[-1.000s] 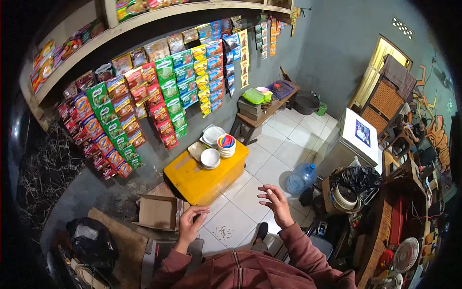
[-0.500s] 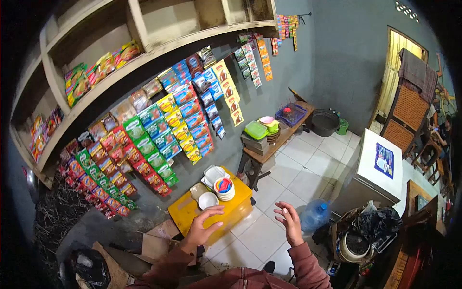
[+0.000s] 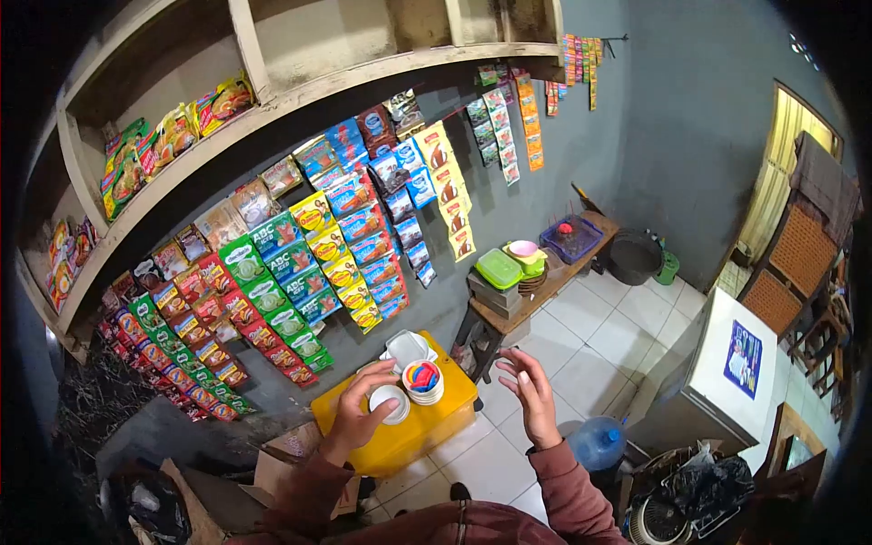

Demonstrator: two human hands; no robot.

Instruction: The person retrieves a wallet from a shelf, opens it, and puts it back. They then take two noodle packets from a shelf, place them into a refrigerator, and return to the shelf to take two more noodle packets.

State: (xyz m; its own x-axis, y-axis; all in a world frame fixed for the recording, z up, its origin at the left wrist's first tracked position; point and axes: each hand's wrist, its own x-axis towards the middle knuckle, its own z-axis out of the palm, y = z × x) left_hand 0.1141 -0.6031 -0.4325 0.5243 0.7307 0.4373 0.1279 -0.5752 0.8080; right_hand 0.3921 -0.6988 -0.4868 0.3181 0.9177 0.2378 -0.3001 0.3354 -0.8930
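Observation:
My left hand (image 3: 356,413) is raised with fingers apart, holding nothing, and overlaps the left part of a yellow table (image 3: 445,420) in view. Just beside its fingers in the picture are a white bowl (image 3: 390,405) and a stack of white bowls (image 3: 423,392) with colourful pieces inside. White dishes (image 3: 406,349) sit behind them. My right hand (image 3: 531,400) is also raised, its fingers spread and nothing held. It appears over the tiled floor, left of a blue water bottle (image 3: 597,443).
Sachet strips (image 3: 272,263) hang along the wall under a shelf (image 3: 318,80) with noodle packs. A wooden bench (image 3: 536,295) holds a green container and a purple basket. At right are a white-topped freezer (image 3: 713,372) and black bags (image 3: 718,490); cardboard (image 3: 272,477) lies lower left.
The view has turned left and moved closer to the hanging sachets, so the bench and freezer appear further right. Both hands have risen slightly in the picture and remain empty.

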